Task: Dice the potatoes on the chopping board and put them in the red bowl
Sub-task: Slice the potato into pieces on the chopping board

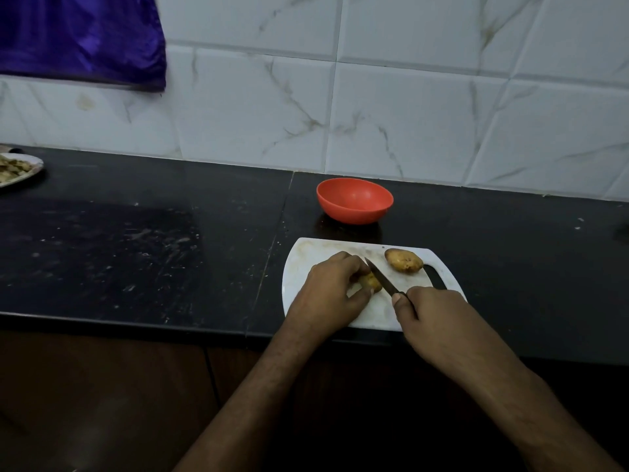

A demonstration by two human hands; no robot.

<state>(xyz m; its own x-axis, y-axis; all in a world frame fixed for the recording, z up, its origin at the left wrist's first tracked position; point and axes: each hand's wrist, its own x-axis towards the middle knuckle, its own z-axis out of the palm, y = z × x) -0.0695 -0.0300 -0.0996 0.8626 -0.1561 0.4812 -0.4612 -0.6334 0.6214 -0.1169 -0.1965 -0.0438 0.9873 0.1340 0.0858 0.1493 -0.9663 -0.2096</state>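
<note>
Now left hand (328,291) around potato (370,282)

In front of me a wall (425,97) of glossy white tiles veined with grey marble streaks rises behind the desk (136,240), a long black stone slab, scuffed and smeared with pale marks, with a seam running across it. A purple cloth (81,39) hangs at the upper left. The light is dim, and below the desk's edge everything is dark brown.

One head-worn view looks forward and down, close over the counter (136,250); tiled wall (408,97) beyond.
</note>
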